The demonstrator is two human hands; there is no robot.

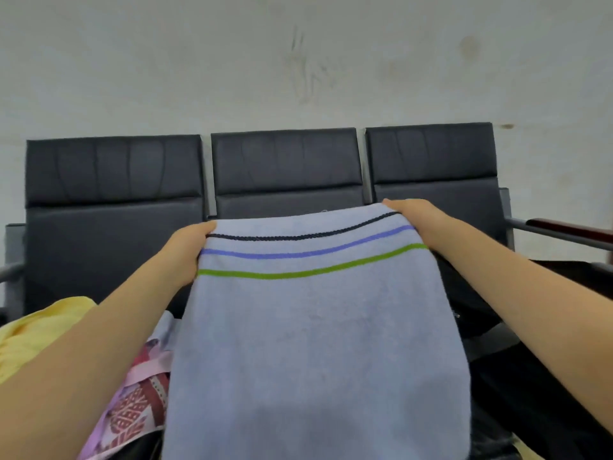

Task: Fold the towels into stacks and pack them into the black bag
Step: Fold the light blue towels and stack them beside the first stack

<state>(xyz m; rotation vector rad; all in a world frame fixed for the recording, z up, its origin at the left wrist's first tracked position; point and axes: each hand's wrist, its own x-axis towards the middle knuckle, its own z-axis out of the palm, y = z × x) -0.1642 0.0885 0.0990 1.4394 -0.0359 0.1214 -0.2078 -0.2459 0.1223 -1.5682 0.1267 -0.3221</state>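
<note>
I hold up a pale blue towel with three stripes, dark, blue and green, near its top edge. My left hand grips its upper left corner and my right hand grips its upper right corner. The towel hangs down in front of me and hides the seat below. A yellow towel lies at the lower left, and a pink and red patterned towel lies beside it, partly under the blue one. Black fabric, possibly the black bag, lies on the right seat, mostly behind my right arm.
A row of three black padded seats stands against a grey-white wall. A metal armrest with a dark red top sticks out at the right. Another armrest is at the left edge.
</note>
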